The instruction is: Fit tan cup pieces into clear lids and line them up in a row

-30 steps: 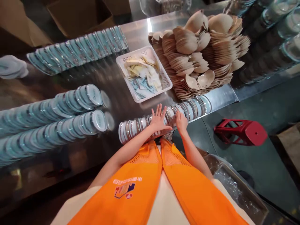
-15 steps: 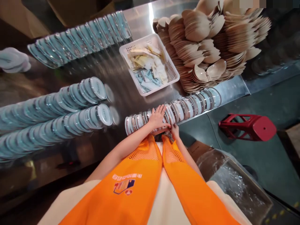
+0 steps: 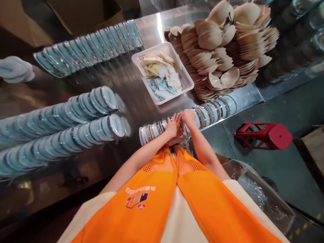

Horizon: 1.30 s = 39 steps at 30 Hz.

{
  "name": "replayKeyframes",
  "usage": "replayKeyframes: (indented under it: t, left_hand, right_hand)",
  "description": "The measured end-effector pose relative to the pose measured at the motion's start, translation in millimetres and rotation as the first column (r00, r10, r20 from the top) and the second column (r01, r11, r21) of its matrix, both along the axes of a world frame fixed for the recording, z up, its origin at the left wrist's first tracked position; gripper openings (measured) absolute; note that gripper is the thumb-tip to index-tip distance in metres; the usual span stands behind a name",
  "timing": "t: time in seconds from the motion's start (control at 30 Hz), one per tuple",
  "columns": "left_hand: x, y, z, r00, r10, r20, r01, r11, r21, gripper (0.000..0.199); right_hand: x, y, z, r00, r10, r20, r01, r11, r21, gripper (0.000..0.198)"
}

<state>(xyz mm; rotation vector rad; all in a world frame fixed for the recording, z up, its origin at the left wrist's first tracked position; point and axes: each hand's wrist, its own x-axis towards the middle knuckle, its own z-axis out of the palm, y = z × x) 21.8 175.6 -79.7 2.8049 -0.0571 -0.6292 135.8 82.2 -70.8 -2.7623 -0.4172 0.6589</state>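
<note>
Just behind, white basket (image 3: 187,82), wooden spoons (image 3: 222,50).

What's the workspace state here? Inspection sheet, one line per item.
Surface: steel table, reflective.
Job's things: near row of lids lying along the front edge.
Clutter: white basket of packets; heap of wooden spoons; long lid rows.
Hands: left hand and right hand both rest on the near row, side by side; grip unclear.
Cables: nothing seen.
Surroundings: red stool tipped on the floor; cardboard boxes behind.
</note>
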Motion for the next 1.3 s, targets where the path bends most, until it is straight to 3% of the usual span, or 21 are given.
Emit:
replayKeyframes:
  t: [0.07,0.13,0.17,0.2,0.23,0.3,0.4,0.5,0.63,0.7,0.77,0.87,0.97,1.17,1.3]
  left_hand:
    - [-4.8,1.4,4.1,0.998,-0.007,0.059,0.008,1.0,-0.003,0.12]
    - [-13.2,1.0,6.9,0.992,0.0,0.128,0.001,1.0,-0.008,0.125]
    - [-17.7,-0.4,7.3,0.99,0.019,0.136,-0.018,1.0,-0.014,0.125]
    - [-21.7,-2.8,6.9,0.991,0.049,0.123,-0.047,0.999,-0.02,0.125]
    - [-24.9,-6.1,5.8,0.992,0.085,0.095,-0.083,0.996,-0.024,0.125]
    - [-28.5,-13.9,2.3,0.987,0.155,0.044,-0.154,0.988,-0.023,0.127]
    - [-28.1,-24.0,-3.7,0.979,0.199,0.053,-0.198,0.98,-0.014,0.117]
    - [-25.0,-25.4,-6.2,0.973,0.22,0.073,-0.22,0.975,-0.015,0.109]
    - [-23.8,-5.0,-1.7,0.988,0.153,-0.011,-0.153,0.983,-0.099,0.129]
    - [-27.4,12.2,1.8,0.997,0.075,-0.028,-0.078,0.985,-0.151,0.141]
    - [-34.1,28.4,3.8,0.999,0.047,0.022,-0.044,0.993,-0.113,0.147]
    - [-45.4,42.7,2.9,0.993,0.105,0.058,-0.106,0.994,0.011,0.145]
    - [-51.4,44.8,-0.1,0.986,0.157,0.052,-0.159,0.987,0.025,0.139]
    - [-51.1,42.1,-2.1,0.979,0.193,0.067,-0.193,0.981,0.002,0.132]
    - [-47.7,37.5,-7.8,0.988,0.151,0.03,-0.151,0.988,-0.002,0.131]
  right_hand:
    - [-8.7,-8.0,4.2,0.998,-0.056,0.005,0.056,0.998,0.04,0.044]
    - [-42.3,-34.1,-0.8,0.978,-0.21,-0.005,0.207,0.955,0.212,0.048]
    - [-64.7,-49.7,-6.8,0.941,-0.335,-0.047,0.33,0.88,0.343,0.046]
    - [-88.2,-64.3,-14.5,0.879,-0.458,-0.13,0.464,0.763,0.449,0.042]
    - [-111.2,-76.1,-23.5,0.808,-0.543,-0.228,0.577,0.65,0.495,0.04]
    - [-149.6,-87.6,-43.3,0.715,-0.59,-0.374,0.694,0.535,0.482,0.036]
    - [-179.1,-76.2,-72.8,0.659,-0.548,-0.515,0.752,0.501,0.429,0.027]
    - [-180.6,-57.0,-95.2,0.615,-0.497,-0.612,0.787,0.442,0.432,0.016]
    - [-169.9,-58.0,-106.7,0.596,-0.443,-0.669,0.801,0.39,0.455,0.014]
    - [-166.6,-66.2,-106.9,0.603,-0.404,-0.688,0.793,0.401,0.46,0.018]
    - [-165.0,-70.8,-106.3,0.618,-0.358,-0.7,0.774,0.43,0.464,0.023]
    - [-164.6,-63.9,-105.9,0.65,-0.326,-0.687,0.739,0.481,0.471,0.028]
    - [-166.3,-50.0,-103.1,0.696,-0.354,-0.625,0.697,0.543,0.469,0.032]
    - [-166.3,-58.7,-68.2,0.856,-0.337,-0.393,0.485,0.786,0.382,0.037]
    - [-122.0,-28.9,-38.0,0.961,-0.198,-0.194,0.243,0.939,0.243,0.036]
